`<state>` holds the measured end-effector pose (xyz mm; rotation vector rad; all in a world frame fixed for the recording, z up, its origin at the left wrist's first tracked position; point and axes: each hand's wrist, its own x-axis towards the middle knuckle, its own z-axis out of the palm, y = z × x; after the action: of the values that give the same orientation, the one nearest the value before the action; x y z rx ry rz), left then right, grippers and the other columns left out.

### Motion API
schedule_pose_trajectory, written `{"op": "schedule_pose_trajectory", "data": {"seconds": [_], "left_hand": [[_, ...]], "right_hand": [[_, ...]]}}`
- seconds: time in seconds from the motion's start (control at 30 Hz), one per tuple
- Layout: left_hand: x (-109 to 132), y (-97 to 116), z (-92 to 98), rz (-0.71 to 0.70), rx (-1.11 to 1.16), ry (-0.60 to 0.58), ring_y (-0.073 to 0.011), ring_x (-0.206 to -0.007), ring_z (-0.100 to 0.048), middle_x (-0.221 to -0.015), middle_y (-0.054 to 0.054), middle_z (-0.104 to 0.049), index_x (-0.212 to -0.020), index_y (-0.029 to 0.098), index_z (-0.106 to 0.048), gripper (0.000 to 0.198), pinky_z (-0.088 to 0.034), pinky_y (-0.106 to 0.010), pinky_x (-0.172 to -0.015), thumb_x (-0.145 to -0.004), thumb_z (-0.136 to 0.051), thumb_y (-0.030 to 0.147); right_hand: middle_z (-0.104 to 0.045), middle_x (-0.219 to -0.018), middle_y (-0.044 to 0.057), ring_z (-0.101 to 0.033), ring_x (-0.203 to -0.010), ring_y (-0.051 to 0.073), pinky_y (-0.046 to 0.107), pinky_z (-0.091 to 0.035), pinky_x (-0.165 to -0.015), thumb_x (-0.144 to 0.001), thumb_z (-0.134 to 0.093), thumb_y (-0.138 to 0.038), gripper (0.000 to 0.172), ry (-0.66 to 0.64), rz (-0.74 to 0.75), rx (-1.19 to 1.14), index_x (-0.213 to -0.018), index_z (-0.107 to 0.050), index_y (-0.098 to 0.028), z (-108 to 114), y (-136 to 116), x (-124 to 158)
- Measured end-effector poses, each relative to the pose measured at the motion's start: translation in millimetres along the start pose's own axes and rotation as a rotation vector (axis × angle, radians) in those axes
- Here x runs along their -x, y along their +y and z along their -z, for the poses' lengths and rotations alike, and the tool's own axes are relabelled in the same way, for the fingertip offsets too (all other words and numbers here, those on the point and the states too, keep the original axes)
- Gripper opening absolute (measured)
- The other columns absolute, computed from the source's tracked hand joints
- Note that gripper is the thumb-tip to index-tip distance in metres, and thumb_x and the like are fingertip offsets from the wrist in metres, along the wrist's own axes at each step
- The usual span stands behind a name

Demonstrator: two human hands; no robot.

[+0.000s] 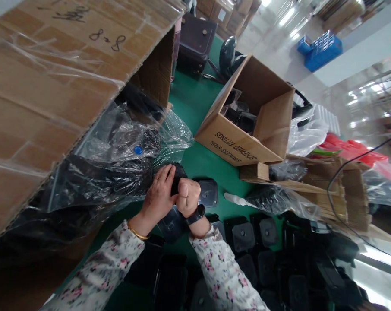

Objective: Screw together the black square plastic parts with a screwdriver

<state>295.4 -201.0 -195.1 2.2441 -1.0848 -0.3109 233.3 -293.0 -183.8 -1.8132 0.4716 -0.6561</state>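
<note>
My left hand (pixel 159 194) lies over a dark black plastic piece (pixel 179 173), its fingers stretched along the near side and its thumb toward my right hand. My right hand (pixel 188 196) is closed in a fist against the same piece. Whatever is inside the fist is hidden. Under and beside my hands are a flat black plastic part (pixel 171 224) and a black square part with rounded corners (pixel 209 193), both on the green tabletop (pixel 215 157).
Large cardboard box (pixel 69 65) at left, with clear plastic bags (pixel 118 138) spilling out. An open carton (pixel 234 147) holds black parts. Several black square parts (pixel 243 236) line the lower right. A plastic bag with a white end (pixel 269 199) lies near them.
</note>
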Motion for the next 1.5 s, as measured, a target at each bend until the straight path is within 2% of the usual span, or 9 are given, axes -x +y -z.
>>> {"op": "schedule_pose_trajectory", "data": {"seconds": [0.13, 0.27, 0.37, 0.63, 0.9, 1.07, 1.23, 1.37, 1.5], "left_hand": [[0.7, 0.2, 1.0, 0.018, 0.015, -0.020, -0.0315, -0.135, -0.030, -0.142, -0.019, -0.037, -0.140, 0.009, -0.031, 0.071, -0.034, -0.045, -0.111, -0.079, -0.065, 0.022], [0.8, 2.3, 3.3, 0.030, 0.025, -0.032, -0.0316, -0.135, -0.030, -0.143, -0.017, -0.036, -0.142, 0.012, -0.027, 0.088, -0.033, -0.045, -0.111, -0.070, -0.076, 0.023], [0.0, 2.1, 3.2, 0.034, 0.039, -0.030, -0.0309, -0.135, -0.030, -0.144, -0.016, -0.036, -0.142, 0.013, -0.026, 0.089, -0.033, -0.045, -0.112, -0.069, -0.077, 0.023], [-0.7, 1.1, 3.2, 0.021, 0.048, -0.018, -0.0310, -0.136, -0.028, -0.143, -0.018, -0.037, -0.140, 0.011, -0.030, 0.075, -0.033, -0.046, -0.111, -0.077, -0.069, 0.023], [0.3, -0.2, 1.5, 0.017, 0.076, -0.003, -0.0322, -0.136, -0.029, -0.143, -0.017, -0.036, -0.143, 0.015, -0.025, 0.081, -0.034, -0.049, -0.110, -0.076, -0.070, 0.024], [2.6, 0.9, 2.0, 0.025, 0.071, -0.013, -0.0289, -0.138, -0.026, -0.145, -0.015, -0.034, -0.144, 0.017, -0.022, 0.085, -0.031, -0.046, -0.112, -0.075, -0.071, 0.022], [6.2, 11.2, 5.3, -0.072, -0.080, -0.023, -0.0342, -0.142, -0.009, -0.153, -0.013, -0.020, -0.134, 0.024, -0.044, 0.053, -0.027, -0.057, -0.110, -0.084, -0.061, 0.022], [7.3, 22.7, 5.5, -0.157, -0.205, -0.062, -0.0390, -0.141, -0.009, -0.151, -0.011, -0.024, -0.123, 0.029, -0.056, 0.037, -0.030, -0.064, -0.104, -0.090, -0.047, 0.016], [7.1, 27.2, 2.1, -0.187, -0.263, -0.089, -0.0432, -0.140, -0.008, -0.151, -0.014, -0.025, -0.123, 0.024, -0.058, 0.035, -0.032, -0.064, -0.102, -0.091, -0.044, 0.019]], "right_hand": [[-0.032, -0.048, -0.004, -0.030, -0.043, 0.011, 0.028, -0.027, -0.046, -0.093, -0.031, -0.055, 0.054, 0.047, -0.066, -0.031, -0.051, -0.034, -0.023, 5.6, -4.2, -18.3], [-0.013, -0.043, -0.009, -0.014, -0.033, 0.009, 0.024, -0.020, -0.034, -0.094, -0.028, -0.057, 0.055, 0.259, -0.281, -0.464, -0.051, -0.019, -0.024, 22.3, -20.0, -44.2], [-0.015, -0.042, -0.010, -0.015, -0.034, 0.008, 0.023, -0.021, -0.035, -0.094, -0.033, -0.054, 0.056, 0.327, -0.252, -0.607, -0.049, -0.021, -0.023, 22.4, -27.4, -40.1], [-0.033, -0.045, -0.005, -0.030, -0.041, 0.009, 0.027, -0.023, -0.044, -0.094, -0.040, -0.051, 0.055, 0.123, -0.146, -0.262, -0.047, -0.035, -0.021, -3.4, -13.7, -16.0], [-0.029, -0.044, -0.006, -0.028, -0.039, 0.009, 0.026, -0.024, -0.042, -0.095, -0.037, -0.050, 0.055, 0.258, -0.131, -0.325, -0.048, -0.031, -0.022, 0.3, -15.4, -20.9], [-0.019, -0.045, -0.009, -0.024, -0.037, 0.009, 0.023, -0.024, -0.038, -0.093, -0.033, -0.057, 0.053, 0.419, -0.230, -0.277, -0.052, -0.023, -0.024, 22.6, 2.5, -62.7], [-0.054, -0.063, -0.003, -0.047, -0.057, 0.012, 0.025, -0.042, -0.058, -0.072, -0.072, -0.044, 0.033, 0.294, -0.232, 0.147, -0.075, -0.054, -0.017, 39.7, 5.6, -99.8], [-0.063, -0.110, 0.009, -0.058, -0.101, 0.020, 0.035, -0.045, -0.090, -0.083, -0.061, -0.030, 0.030, 0.204, -0.132, 0.162, -0.111, -0.057, -0.018, 57.0, -37.9, -30.6], [-0.067, -0.095, 0.004, -0.062, -0.093, 0.018, 0.032, -0.050, -0.083, -0.092, -0.045, -0.020, 0.017, 0.100, -0.253, 0.111, -0.095, -0.062, -0.023, 86.4, -88.1, 105.4]]}}
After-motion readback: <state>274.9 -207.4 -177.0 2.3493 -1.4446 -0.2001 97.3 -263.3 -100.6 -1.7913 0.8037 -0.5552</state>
